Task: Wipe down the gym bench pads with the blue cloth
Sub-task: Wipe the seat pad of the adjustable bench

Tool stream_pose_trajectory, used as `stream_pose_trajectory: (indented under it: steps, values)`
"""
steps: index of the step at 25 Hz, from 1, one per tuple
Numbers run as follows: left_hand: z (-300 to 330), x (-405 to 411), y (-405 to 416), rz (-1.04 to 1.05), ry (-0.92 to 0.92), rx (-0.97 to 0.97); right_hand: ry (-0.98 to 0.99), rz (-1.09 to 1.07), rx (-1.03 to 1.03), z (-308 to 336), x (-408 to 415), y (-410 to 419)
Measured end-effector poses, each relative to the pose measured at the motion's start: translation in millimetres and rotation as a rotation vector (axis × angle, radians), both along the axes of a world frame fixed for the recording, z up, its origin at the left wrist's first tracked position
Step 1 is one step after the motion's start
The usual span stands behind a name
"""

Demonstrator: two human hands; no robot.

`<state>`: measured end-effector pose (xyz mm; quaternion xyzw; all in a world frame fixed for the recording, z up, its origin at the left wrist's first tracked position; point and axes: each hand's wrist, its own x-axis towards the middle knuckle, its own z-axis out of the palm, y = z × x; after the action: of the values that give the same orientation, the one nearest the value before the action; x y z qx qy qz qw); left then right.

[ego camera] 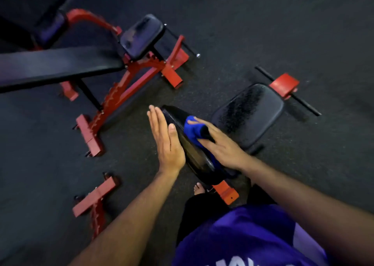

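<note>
On back pad (pixel 188 144) | right hand (pixel 220 146) grip presses blue cloth (pixel 194 129) | left hand (pixel 168 140) flat-fingered against pad edge, holding nothing

Two hands show, the left hand (pixel 166 139) and the right hand (pixel 219 144). One blue cloth (pixel 194 131). Two red-framed benches: the near bench (pixel 190 144) and the far bench (pixel 60 67).

Cloth (pixel 194 131) on back pad (pixel 188 144), between 2 hands; seat pad (pixel 249 114) right.
</note>
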<state>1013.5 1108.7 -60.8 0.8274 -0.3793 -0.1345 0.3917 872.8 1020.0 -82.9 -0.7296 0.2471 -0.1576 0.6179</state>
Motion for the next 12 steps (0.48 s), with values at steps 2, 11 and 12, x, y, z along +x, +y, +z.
stream_pose_trajectory:
  steps: [2,11,12]
  values:
    - [2.2,-1.1,-0.9,-0.018,0.004,-0.009,0.009,0.054,0.022,-3.9,53.8,-33.9]
    - [10.8,-5.7,-4.3,0.009,-0.023,0.123,0.163,0.123,0.146,-45.7,-27.0,-15.7]
    - [11.6,-6.5,-4.6,0.008,-0.025,0.136,0.145,0.144,0.140,-40.8,-53.5,-4.0]
